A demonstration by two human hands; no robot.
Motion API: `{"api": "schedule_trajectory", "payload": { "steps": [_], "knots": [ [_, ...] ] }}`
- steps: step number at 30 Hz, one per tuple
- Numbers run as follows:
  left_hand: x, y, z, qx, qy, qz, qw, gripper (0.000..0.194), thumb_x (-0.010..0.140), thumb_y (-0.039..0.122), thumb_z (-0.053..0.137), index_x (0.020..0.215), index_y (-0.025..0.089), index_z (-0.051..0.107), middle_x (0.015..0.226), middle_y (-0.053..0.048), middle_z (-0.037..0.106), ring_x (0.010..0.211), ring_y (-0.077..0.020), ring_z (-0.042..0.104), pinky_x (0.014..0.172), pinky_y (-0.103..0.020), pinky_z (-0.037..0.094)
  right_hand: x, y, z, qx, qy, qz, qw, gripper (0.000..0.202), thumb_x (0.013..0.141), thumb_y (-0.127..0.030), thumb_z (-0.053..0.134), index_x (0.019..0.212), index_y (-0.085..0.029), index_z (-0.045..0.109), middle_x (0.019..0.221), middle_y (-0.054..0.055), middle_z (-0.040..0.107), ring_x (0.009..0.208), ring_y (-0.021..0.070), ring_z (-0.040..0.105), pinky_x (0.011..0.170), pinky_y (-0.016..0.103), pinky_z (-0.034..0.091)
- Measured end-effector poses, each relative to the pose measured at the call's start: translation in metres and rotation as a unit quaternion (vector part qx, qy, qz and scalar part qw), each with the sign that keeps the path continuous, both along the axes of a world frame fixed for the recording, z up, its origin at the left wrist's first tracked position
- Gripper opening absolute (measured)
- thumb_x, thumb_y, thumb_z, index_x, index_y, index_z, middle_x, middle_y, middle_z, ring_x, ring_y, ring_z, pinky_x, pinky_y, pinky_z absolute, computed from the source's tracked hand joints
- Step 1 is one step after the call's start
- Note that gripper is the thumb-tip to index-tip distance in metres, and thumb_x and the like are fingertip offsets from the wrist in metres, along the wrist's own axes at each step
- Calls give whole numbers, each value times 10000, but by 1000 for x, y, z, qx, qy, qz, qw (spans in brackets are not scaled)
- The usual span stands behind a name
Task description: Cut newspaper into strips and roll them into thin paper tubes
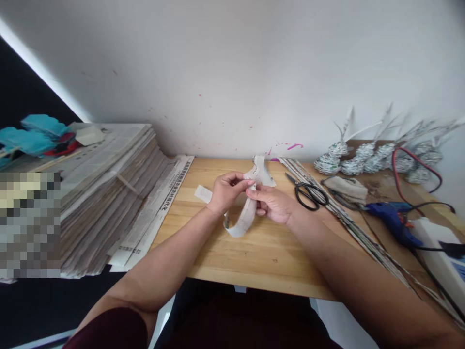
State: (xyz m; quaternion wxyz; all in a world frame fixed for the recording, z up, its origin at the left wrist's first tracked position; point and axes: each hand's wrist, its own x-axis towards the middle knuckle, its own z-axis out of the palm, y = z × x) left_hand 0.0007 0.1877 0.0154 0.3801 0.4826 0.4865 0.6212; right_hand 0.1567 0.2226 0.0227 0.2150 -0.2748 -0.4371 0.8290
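Over the middle of the wooden table, both my hands meet at a strip of newspaper [240, 225]. The strip curls down in a loop below my fingers. My left hand [229, 193] pinches it from the left, thumb and fingers closed. From the right, my right hand [271, 199] grips it with the thumb on top and the fingers curled beneath. Just beyond my hands lies a wider cut piece of paper [264, 172], partly behind my fingers. A small paper scrap [203, 194] rests beside my left wrist.
Black scissors [310, 194] and long rolled paper sticks [348, 225] lie right of my hands. Further right are a blue glue gun [392, 220], a white power strip [438, 247] and several woven paper shapes [358, 157]. A tall newspaper stack [119, 194] stands left.
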Motion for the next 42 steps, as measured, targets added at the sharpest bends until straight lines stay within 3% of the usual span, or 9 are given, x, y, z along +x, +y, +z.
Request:
{"api": "schedule_trajectory", "payload": {
  "steps": [10,14,18,20,22,27,31,38,42],
  "knots": [
    [-48,16,23,-126,-224,35,966,409,606,373,902,722,160,573,714,12,619,545,-56,546,454,-164,366,15,12,11,17,-16,15,1000,374,642,-292,878,910,-184,642,494,-102,458,391,48,348,367,190,183],
    [-90,48,73,-162,-214,73,961,172,835,248,726,782,147,596,780,-61,688,608,-119,640,547,-219,488,17,23,6,6,2,-54,998,375,659,-286,870,949,-193,650,509,-97,464,408,46,353,363,172,214],
    [-134,53,136,12,-214,113,970,155,963,252,536,929,126,621,950,-81,722,851,-158,708,769,-256,545,17,31,0,-3,-31,-89,996,358,655,-263,859,943,-197,657,544,-79,494,418,49,366,341,166,196],
    [-149,35,149,84,-215,157,960,140,976,253,513,1007,150,603,1028,-69,720,991,-181,705,851,-283,539,18,33,0,-3,-42,-101,994,341,655,-271,850,926,-207,654,542,-77,488,418,59,379,333,175,194],
    [-156,7,144,109,-218,208,947,84,940,223,571,1013,184,590,1044,-67,727,999,-187,704,852,-287,546,18,33,-1,-3,-47,-105,993,340,652,-281,849,924,-218,655,548,-76,489,424,66,396,331,180,198],
    [-154,-65,90,12,-259,292,921,71,926,170,521,961,177,583,928,-86,720,810,-190,722,726,-304,573,17,36,-9,-2,-62,-107,992,380,635,-266,872,966,-225,691,566,-79,501,440,62,419,342,178,238],
    [-153,-69,82,-66,-290,257,919,84,924,191,499,883,162,566,887,-117,698,786,-216,723,730,-347,581,16,37,-15,0,-65,-108,992,364,655,-262,871,974,-219,703,579,-75,521,433,54,415,335,169,254],
    [-174,26,161,-27,-248,269,930,109,894,217,581,832,180,499,955,-104,612,982,-246,668,864,-375,546,16,35,-13,8,-54,-107,993,365,627,-249,897,938,-216,707,570,-67,521,455,67,455,357,183,331],
    [-178,35,203,73,-245,242,936,132,953,243,481,841,178,459,1054,-88,606,1068,-211,637,928,-351,521,17,37,-14,1,-44,-93,995,402,619,-245,909,962,-212,702,597,-71,530,473,63,461,386,183,369]
  ]
}}
